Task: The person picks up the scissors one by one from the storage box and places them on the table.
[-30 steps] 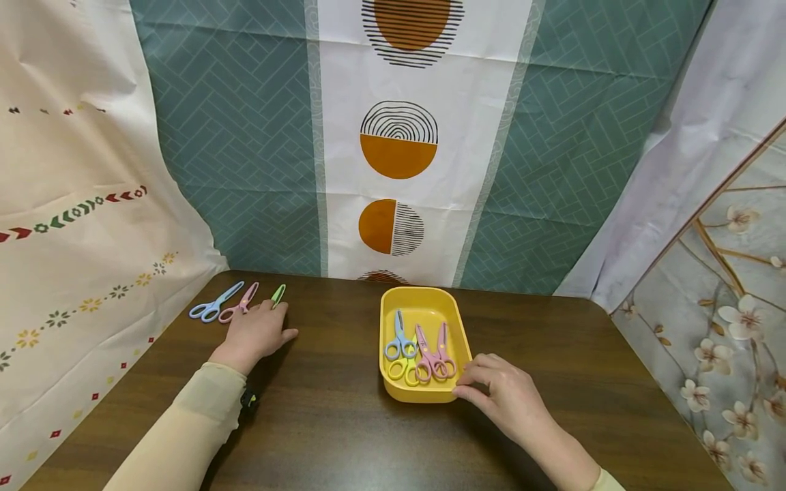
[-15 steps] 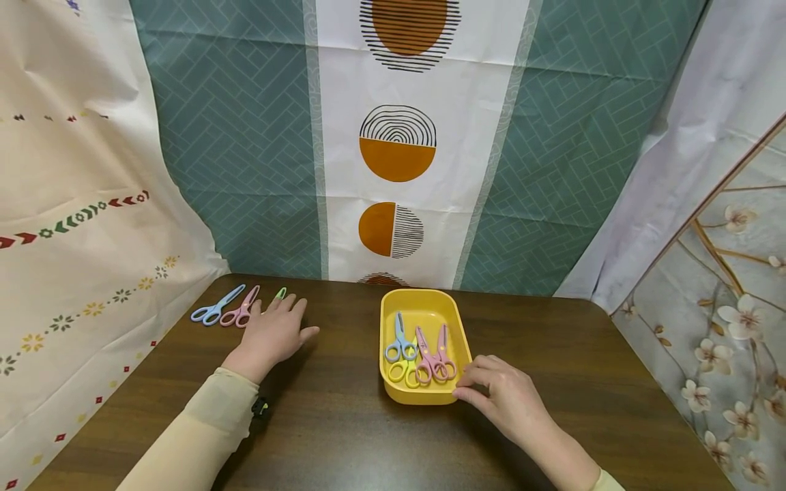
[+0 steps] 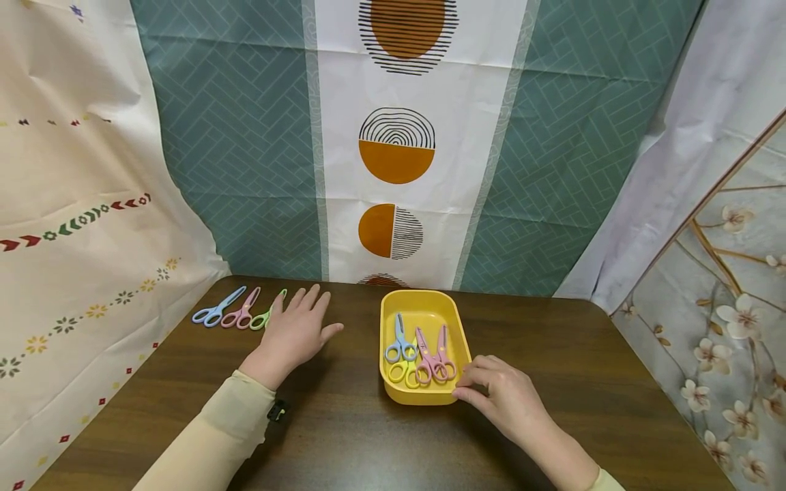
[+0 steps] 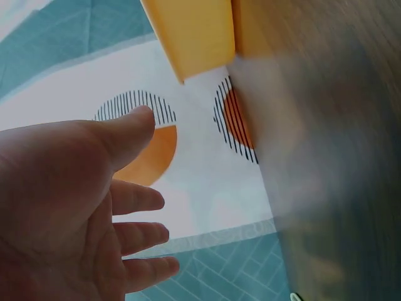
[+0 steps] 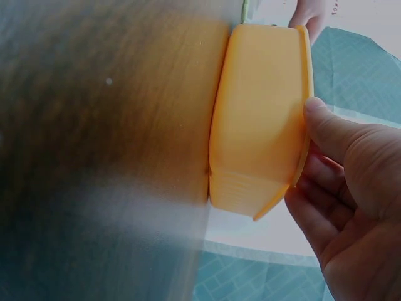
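In the head view, three scissors lie side by side at the back left of the table: blue scissors (image 3: pixel 215 312), pink scissors (image 3: pixel 241 312) and green scissors (image 3: pixel 260 318). My left hand (image 3: pixel 293 335) is just right of them, fingers spread and nothing in it, partly covering the green pair. My right hand (image 3: pixel 506 394) pinches the near right corner of the yellow tray (image 3: pixel 420 397), thumb outside the rim and fingers on the inner side, as the right wrist view shows. In the tray lie blue scissors (image 3: pixel 400 344), yellow scissors (image 3: pixel 398 372) and two pink scissors (image 3: pixel 424 354).
A dark brown wooden table (image 3: pixel 344 436) bears everything. Behind it hangs a patterned curtain (image 3: pixel 245 170) of teal and white, with a cream cloth (image 3: pixel 92 273) along the left and a floral cloth (image 3: pixel 731 382) along the right.
My left hand has moved right and toward me, away from the three scissors on the table, and its fingers have spread. The green pair shows more. My right hand and the tray stay put.
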`<state>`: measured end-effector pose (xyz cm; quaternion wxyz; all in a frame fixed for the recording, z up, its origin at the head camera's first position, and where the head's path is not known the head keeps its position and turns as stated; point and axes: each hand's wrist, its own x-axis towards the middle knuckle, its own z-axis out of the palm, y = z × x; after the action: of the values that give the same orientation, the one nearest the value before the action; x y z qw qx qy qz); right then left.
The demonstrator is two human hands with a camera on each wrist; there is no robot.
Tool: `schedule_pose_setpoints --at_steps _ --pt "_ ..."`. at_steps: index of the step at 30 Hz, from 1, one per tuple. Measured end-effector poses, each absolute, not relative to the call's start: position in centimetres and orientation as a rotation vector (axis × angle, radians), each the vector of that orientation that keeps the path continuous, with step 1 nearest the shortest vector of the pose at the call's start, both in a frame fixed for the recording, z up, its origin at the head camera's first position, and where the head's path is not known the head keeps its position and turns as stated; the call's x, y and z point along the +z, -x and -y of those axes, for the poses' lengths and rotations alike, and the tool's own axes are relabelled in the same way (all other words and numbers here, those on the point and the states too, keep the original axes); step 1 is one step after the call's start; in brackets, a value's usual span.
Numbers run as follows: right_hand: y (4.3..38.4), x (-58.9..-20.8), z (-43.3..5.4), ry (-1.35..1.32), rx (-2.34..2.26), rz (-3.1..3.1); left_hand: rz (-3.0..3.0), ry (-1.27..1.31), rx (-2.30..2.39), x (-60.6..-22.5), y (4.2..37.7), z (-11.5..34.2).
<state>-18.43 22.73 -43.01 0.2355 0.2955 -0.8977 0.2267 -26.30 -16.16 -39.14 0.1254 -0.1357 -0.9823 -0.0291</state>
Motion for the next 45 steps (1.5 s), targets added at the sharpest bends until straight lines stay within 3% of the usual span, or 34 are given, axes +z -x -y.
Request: schedule_pose_setpoints --at_steps 45 --pt "18.4 -43.0 -22.7 -0.798 0.624 2.528 2.705 0.76 -0.034 -37.8 22.9 6.4"
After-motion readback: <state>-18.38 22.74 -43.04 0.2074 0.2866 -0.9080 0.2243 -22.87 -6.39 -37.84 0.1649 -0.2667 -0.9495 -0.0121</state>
